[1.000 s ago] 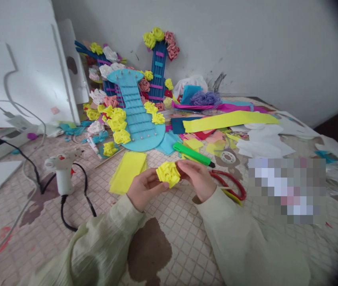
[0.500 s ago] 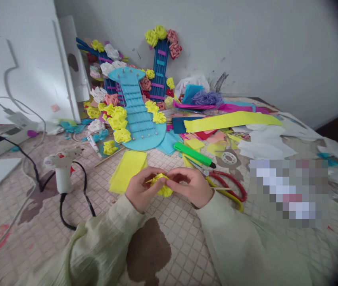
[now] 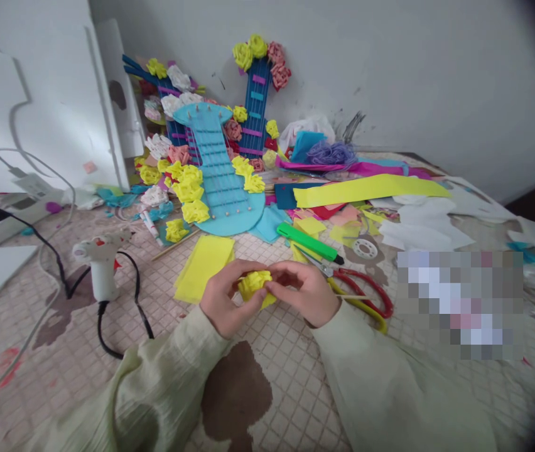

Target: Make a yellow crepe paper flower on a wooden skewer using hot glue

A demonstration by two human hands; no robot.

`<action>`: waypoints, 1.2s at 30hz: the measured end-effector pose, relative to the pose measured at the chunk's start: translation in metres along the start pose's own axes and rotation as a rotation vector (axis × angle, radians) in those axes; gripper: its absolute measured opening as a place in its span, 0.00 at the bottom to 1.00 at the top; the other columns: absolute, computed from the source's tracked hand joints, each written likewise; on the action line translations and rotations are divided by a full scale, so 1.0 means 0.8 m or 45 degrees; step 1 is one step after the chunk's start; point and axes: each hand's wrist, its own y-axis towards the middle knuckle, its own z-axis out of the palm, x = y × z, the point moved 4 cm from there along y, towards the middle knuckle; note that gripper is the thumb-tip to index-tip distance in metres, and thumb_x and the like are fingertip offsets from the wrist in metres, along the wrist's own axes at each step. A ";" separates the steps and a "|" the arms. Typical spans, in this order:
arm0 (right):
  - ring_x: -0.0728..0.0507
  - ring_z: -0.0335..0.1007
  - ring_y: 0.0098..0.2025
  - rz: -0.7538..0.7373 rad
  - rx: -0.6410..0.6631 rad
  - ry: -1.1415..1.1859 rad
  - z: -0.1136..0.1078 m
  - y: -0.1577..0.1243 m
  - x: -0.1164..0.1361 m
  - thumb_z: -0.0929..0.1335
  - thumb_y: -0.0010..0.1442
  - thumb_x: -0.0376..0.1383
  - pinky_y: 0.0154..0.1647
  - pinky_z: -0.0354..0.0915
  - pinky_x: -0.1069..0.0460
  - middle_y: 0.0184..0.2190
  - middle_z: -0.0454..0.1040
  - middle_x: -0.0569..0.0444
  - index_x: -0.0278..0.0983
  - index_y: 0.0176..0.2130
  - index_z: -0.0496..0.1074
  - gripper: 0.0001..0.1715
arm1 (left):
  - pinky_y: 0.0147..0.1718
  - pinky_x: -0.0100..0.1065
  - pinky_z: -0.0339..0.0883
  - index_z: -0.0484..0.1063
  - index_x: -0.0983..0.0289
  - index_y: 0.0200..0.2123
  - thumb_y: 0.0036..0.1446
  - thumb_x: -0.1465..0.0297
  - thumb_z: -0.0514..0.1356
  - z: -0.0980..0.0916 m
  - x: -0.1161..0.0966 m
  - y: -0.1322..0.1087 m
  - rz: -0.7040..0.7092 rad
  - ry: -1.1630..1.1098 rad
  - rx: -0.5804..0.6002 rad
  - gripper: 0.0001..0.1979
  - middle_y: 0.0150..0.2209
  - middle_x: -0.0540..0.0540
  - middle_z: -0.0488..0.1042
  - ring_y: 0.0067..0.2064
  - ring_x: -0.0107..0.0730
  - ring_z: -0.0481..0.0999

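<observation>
A crumpled yellow paper flower (image 3: 254,286) is held between my two hands, low in the middle of the view. My left hand (image 3: 228,300) grips its left side with thumb and fingers. On its right side, my right hand (image 3: 304,291) pinches the edge. A stack of yellow paper sheets (image 3: 205,266) lies just behind my left hand. Behind the hands leans a light blue guitar shape (image 3: 220,176) with strings and yellow paper flowers (image 3: 189,191) along its sides. Scissors with red handles (image 3: 366,285) lie right of my right hand.
A white glue gun (image 3: 103,270) stands at the left with its black cord curving near my left sleeve. Behind my right hand lies a green cutter (image 3: 309,243). A long yellow strip (image 3: 371,190), purple yarn (image 3: 331,154) and dark blue decorated guitars (image 3: 255,107) are farther back.
The yellow flower has turned in my fingers and shows more of its folded top. My left fingers have spread a little around it. The view has shifted slightly.
</observation>
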 end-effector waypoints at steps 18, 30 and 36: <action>0.50 0.63 0.27 -0.102 0.023 -0.039 0.005 -0.002 0.006 0.67 0.48 0.38 0.28 0.63 0.54 0.24 0.68 0.56 0.36 0.29 0.68 0.08 | 0.30 0.30 0.64 0.69 0.65 0.34 0.51 0.70 0.56 0.000 0.004 -0.004 -0.141 0.019 -0.148 0.07 0.30 0.54 0.71 0.32 0.29 0.70; 0.49 0.63 0.28 -0.110 -0.003 -0.044 0.007 -0.005 0.009 0.68 0.48 0.37 0.30 0.62 0.53 0.24 0.68 0.55 0.36 0.28 0.68 0.07 | 0.34 0.33 0.64 0.69 0.63 0.36 0.50 0.74 0.56 -0.003 -0.006 -0.004 0.125 0.058 -0.141 0.08 0.33 0.55 0.70 0.36 0.32 0.69; 0.48 0.63 0.29 -0.271 -0.070 -0.112 0.006 -0.008 0.019 0.66 0.50 0.34 0.30 0.62 0.53 0.25 0.67 0.54 0.36 0.27 0.68 0.03 | 0.33 0.33 0.63 0.68 0.63 0.37 0.52 0.73 0.55 0.001 -0.003 -0.005 0.075 0.082 -0.197 0.08 0.33 0.55 0.70 0.35 0.31 0.69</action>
